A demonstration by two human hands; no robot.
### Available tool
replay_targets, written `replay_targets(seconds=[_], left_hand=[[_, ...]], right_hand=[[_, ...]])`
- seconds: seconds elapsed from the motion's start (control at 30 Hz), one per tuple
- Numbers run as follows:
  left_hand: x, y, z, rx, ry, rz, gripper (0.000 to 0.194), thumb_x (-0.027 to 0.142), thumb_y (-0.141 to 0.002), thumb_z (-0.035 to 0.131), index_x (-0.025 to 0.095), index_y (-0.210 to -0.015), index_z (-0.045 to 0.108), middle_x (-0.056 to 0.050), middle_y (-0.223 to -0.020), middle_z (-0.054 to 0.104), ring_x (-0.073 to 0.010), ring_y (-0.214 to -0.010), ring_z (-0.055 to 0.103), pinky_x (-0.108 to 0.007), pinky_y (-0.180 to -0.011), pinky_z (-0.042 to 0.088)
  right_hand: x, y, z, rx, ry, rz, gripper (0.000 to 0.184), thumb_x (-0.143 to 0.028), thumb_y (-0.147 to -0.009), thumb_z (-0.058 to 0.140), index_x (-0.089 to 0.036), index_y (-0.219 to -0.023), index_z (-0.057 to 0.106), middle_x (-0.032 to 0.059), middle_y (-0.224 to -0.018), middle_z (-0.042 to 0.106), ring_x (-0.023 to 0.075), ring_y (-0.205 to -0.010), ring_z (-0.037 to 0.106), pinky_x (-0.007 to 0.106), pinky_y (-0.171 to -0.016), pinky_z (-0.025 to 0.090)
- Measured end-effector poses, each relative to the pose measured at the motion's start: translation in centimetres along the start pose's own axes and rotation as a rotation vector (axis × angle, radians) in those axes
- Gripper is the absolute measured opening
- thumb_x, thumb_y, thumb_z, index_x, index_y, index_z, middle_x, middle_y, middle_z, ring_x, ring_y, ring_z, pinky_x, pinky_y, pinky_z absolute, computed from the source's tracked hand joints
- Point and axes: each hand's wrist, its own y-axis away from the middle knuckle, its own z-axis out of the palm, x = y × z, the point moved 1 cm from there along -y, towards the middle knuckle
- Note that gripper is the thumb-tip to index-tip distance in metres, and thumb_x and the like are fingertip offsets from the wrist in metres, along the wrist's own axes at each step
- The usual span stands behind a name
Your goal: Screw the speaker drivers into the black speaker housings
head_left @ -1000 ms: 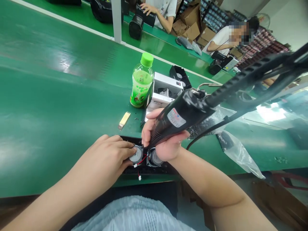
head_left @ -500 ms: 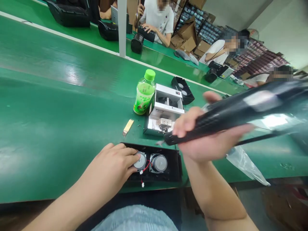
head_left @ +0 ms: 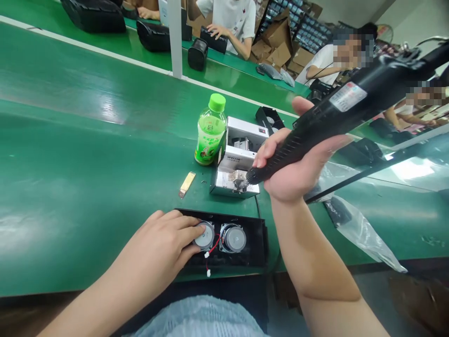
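My left hand (head_left: 161,238) rests its fingers on the left of two round speaker drivers (head_left: 204,236), holding it down inside an open black speaker housing (head_left: 258,241). The second driver (head_left: 233,238) sits beside it, and a red wire (head_left: 213,248) with a white connector (head_left: 206,255) runs near them. My right hand (head_left: 294,161) grips a black electric screwdriver (head_left: 347,100). Its tip touches the screw outlet of a white-and-silver screw feeder (head_left: 238,180).
The green workbench (head_left: 105,154) holds a green-capped drink bottle (head_left: 211,130), a small brass-coloured strip (head_left: 187,184), a black part (head_left: 269,119) and a plastic bag (head_left: 361,231). Co-workers (head_left: 228,23) handle black speaker units at a bench beyond, near cardboard boxes (head_left: 277,49).
My right hand has carried the screwdriver up and away from the speaker housing, and its tip now reaches the screw feeder. My left hand stays on the driver.
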Motion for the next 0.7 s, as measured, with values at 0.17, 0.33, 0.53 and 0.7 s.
replay_targets(seconds=[0.17,0.33,0.53,0.7], left_hand=[[-0.2,0.2,-0.2,0.029,0.036,0.015,0.027,0.027,-0.100,0.078,0.030,-0.127,0.081,-0.002,-0.128,0.085,-0.0272,-0.111,0.078,-0.042,-0.089,0.048],[0.0,0.1,-1.3,0.146,0.133,0.009,0.028,0.038,-0.104,0.076,0.029,-0.131,0.078,-0.002,-0.125,0.085,-0.0242,-0.104,0.077,-0.041,-0.090,0.051],[2.6,-1.9,-1.6,0.316,0.193,0.012,0.042,0.040,-0.105,0.076,0.022,-0.143,0.072,-0.008,-0.124,0.085,-0.0259,-0.106,0.078,-0.042,-0.093,0.056],[4.5,-2.7,-1.2,0.311,0.293,0.082,0.012,0.024,-0.106,0.072,0.025,-0.112,0.083,-0.001,-0.102,0.087,-0.0193,-0.090,0.078,-0.036,-0.082,0.056]], right_hand=[[-1.2,0.3,-0.3,0.040,0.011,0.060,0.074,-0.090,-0.098,0.042,-0.029,-0.129,0.070,-0.0066,-0.056,0.055,0.0165,-0.037,0.048,0.032,-0.036,0.034],[-3.8,1.6,-0.1,0.080,-0.092,0.102,0.067,-0.085,-0.098,0.050,-0.029,-0.126,0.071,-0.0069,-0.055,0.054,0.0159,-0.036,0.045,0.031,-0.033,0.033],[-9.4,2.8,0.1,-0.034,-0.118,0.304,0.053,-0.082,-0.092,0.069,-0.033,-0.111,0.078,-0.0062,-0.056,0.059,0.0170,-0.038,0.053,0.033,-0.036,0.044],[-11.6,4.3,-0.4,-0.068,-0.214,0.291,0.046,-0.076,-0.099,0.063,-0.037,-0.116,0.081,-0.0043,-0.062,0.066,0.0165,-0.043,0.060,0.035,-0.041,0.052]])
